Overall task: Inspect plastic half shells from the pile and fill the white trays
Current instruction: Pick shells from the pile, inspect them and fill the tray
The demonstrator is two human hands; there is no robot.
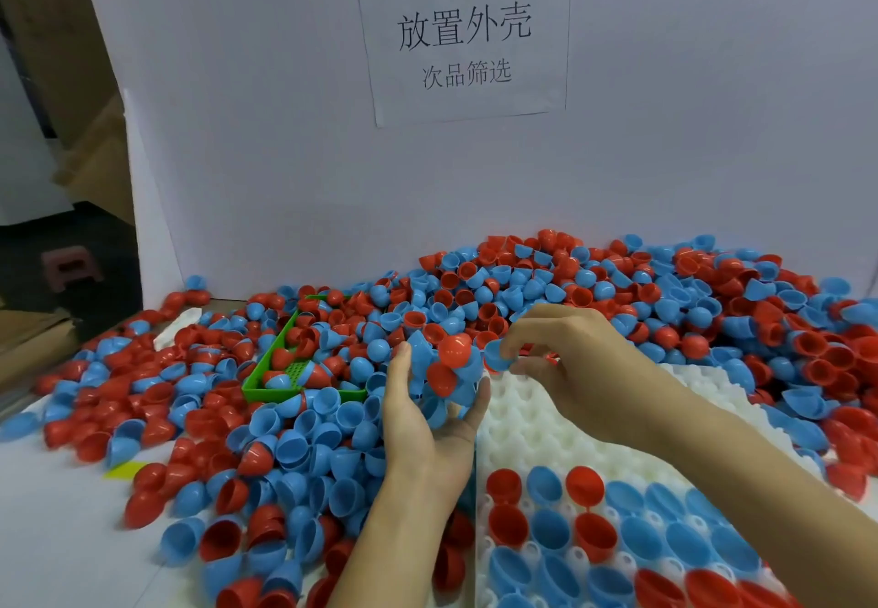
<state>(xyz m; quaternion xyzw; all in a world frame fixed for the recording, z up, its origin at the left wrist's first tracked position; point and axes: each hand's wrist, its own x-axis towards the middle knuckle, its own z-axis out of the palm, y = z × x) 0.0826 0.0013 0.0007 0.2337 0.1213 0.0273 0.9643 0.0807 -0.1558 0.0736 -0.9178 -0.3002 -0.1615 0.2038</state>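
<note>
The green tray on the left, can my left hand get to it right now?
Probably not as it is: the left hand is cupped around a bunch of shells. The green tray lies close by, with nothing between, half buried in shells.

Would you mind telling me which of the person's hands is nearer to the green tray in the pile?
Left. The left hand, cupping a bunch of shells, sits just right of the green tray. The right hand, pinching a blue shell, is farther right.

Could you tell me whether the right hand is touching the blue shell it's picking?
Touching: the head view shows right hand fingertips pinching the blue shell rim.
</note>
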